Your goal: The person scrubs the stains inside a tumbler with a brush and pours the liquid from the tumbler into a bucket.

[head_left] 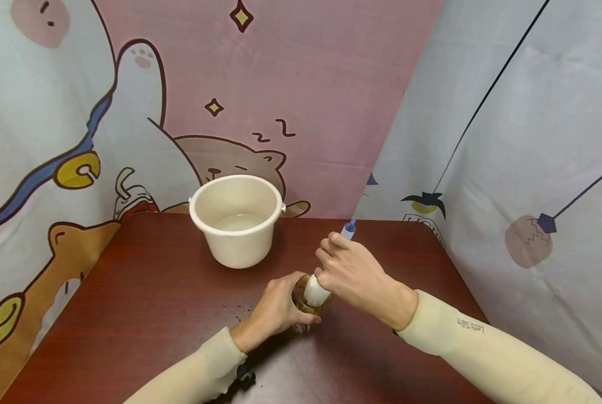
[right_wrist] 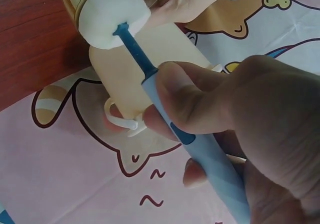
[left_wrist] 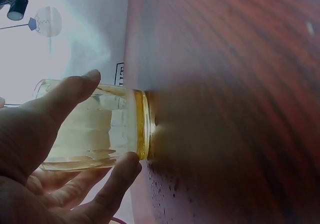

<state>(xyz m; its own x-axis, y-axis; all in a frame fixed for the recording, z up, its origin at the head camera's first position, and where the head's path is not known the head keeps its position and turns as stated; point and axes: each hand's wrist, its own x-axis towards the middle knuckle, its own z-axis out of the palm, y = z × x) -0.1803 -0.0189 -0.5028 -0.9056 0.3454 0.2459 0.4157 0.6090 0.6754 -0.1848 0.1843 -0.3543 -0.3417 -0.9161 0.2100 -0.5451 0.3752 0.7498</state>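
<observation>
In the head view my left hand [head_left: 277,306] grips an amber glass cup [head_left: 298,293] near the middle of the table. My right hand [head_left: 353,275] holds a sponge bottle brush by its blue handle [head_left: 348,230]. The brush's white sponge head [head_left: 315,292] is inside the mouth of the cup. Seen from the left wrist, thumb and fingers curl around the clear, yellowish glass [left_wrist: 95,124], its base close to the tabletop. From the right wrist, thumb and fingers wrap the light blue handle [right_wrist: 215,169], whose dark blue neck joins the sponge [right_wrist: 112,16].
A cream bucket [head_left: 237,247] stands toward the back of the dark red table [head_left: 159,314], behind and left of the cup. Small droplets [left_wrist: 170,184] dot the tabletop beside the cup. Cartoon-printed curtains [head_left: 331,101] hang behind the table and along its sides.
</observation>
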